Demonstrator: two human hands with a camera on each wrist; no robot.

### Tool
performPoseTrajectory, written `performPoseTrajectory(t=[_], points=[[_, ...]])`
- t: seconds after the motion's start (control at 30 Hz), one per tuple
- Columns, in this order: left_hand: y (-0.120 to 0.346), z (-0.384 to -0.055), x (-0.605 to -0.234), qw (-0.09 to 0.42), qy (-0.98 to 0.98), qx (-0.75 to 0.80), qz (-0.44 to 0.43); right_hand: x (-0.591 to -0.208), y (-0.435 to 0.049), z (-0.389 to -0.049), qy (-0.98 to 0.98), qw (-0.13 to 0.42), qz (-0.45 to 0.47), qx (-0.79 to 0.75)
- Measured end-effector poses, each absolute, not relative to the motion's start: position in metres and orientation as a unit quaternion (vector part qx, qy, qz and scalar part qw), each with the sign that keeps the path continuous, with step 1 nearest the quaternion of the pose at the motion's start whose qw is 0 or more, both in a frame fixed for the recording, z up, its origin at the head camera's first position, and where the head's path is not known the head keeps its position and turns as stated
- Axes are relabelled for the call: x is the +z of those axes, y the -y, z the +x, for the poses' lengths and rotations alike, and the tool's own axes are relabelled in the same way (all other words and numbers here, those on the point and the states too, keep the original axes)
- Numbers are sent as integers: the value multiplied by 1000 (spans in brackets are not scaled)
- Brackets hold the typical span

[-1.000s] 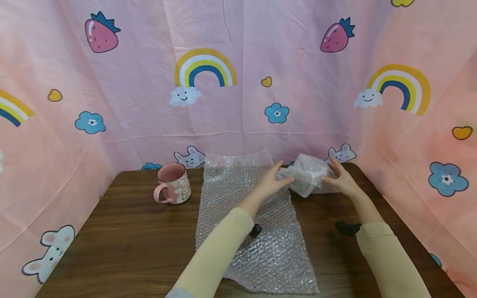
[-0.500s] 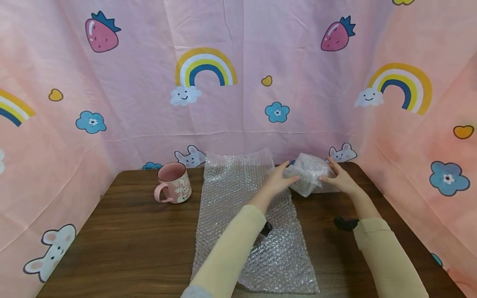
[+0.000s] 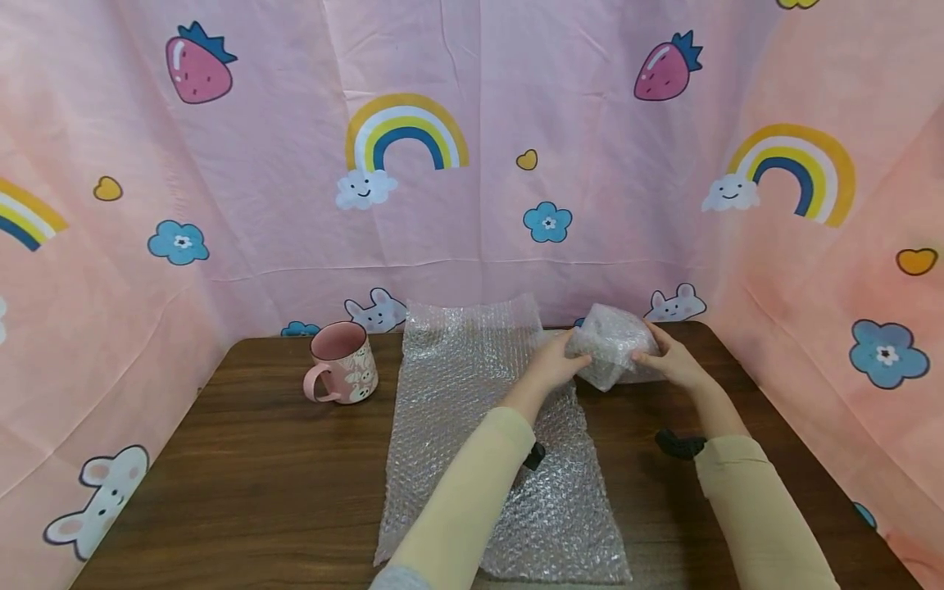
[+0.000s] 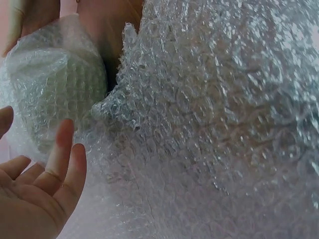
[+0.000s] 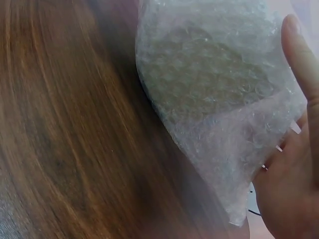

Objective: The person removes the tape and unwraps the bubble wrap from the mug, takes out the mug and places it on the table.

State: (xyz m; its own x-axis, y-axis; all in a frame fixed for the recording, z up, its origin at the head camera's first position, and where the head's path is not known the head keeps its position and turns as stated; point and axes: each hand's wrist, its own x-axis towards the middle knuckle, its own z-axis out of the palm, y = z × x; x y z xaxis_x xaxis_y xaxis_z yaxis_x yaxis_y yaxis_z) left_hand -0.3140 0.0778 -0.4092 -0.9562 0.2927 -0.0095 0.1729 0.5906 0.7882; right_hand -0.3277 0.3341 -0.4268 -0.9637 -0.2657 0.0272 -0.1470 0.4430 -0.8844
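Bundle [image 3: 612, 348], bubble-wrapped, btwn hands [image 3: 551, 362] [image 3: 677, 360], nr far tbl edge [image 3: 269, 342]

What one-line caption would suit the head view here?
Left hand and right hand flank a bubble-wrapped bundle at a wooden table, with a bubble-wrap sheet and pink mug to the left.

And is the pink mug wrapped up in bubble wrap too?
No, the pink mug stands uncovered on the wooden table, well apart from the wrapped bundle.
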Motion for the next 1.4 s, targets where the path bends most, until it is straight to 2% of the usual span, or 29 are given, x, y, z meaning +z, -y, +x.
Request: performPoseTrajectory(t=[0.37,0.87,1.4], points=[[-87,-310,-410,61,-896,428,98,-429,-330,-322,-826,51,-129,-546],[-93,-312,-420,-8,-896,440,61,-430,-326,-314,-843,17,-108,-527],[-93,-314,-424,-22,-882,468,57,-431,-317,-309,-843,-29,-108,-526]])
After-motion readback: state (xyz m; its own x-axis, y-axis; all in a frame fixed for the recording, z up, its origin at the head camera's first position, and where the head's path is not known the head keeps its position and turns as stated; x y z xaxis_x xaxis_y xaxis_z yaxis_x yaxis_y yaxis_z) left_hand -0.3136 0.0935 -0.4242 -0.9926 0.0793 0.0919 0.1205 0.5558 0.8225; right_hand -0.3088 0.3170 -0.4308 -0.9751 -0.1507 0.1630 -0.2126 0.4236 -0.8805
